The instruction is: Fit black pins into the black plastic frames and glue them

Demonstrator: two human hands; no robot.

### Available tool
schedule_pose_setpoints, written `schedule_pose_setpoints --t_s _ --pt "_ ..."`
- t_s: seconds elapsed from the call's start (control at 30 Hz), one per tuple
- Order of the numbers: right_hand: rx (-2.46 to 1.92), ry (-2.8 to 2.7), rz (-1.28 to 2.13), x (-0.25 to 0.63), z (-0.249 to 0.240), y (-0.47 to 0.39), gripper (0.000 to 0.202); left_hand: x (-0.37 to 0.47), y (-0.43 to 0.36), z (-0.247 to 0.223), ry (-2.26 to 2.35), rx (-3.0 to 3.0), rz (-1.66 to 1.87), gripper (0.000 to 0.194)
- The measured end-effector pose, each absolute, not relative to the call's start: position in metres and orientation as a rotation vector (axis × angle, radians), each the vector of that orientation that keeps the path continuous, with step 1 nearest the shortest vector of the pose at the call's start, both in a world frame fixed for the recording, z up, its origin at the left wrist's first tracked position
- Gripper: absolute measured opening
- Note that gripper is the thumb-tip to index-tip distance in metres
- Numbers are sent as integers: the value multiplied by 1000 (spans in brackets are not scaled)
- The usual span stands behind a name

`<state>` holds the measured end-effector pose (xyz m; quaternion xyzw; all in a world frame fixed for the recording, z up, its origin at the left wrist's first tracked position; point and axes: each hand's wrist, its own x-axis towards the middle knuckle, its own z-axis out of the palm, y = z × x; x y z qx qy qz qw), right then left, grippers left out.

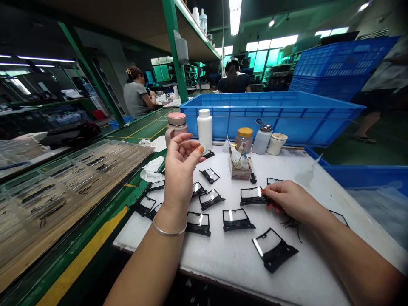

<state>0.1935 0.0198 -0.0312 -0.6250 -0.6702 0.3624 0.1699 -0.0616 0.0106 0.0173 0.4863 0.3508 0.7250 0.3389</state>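
Note:
My left hand (181, 157) is raised over the left side of the white work surface (219, 250), below a white bottle (205, 127). Its fingers curl in toward the thumb, which has an orange tip; anything between them is too small to make out. At the right, my right hand (287, 199) pinches the right edge of a black frame with a clear window (251, 196). Dark thin strands (291, 222) show beneath that hand. Several similar frames lie around, among them one below the right hand (274, 250) and one in the middle (237, 219).
A small box of bottles (241, 173), a yellow-lidded jar (245, 138), a pump bottle (262, 140) and a pink mug (176, 125) stand at the back. Behind them is a large blue crate (277, 119). A compartment tray (73, 182) with dark strips lies left. Other people sit farther off.

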Motion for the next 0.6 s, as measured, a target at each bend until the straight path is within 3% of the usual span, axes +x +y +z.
schedule_pose_setpoints --t_s 0.37,0.47,0.6 --pt "-1874 -1987 742 217 -37 30 51 -106 11 28 930 986 2140 37" --pt "-1898 -1888 726 224 -29 33 51 -126 2 25 1104 1265 1894 29" --pt "-1904 -1825 641 235 -27 38 50 -149 -8 16 1716 1959 1162 16"
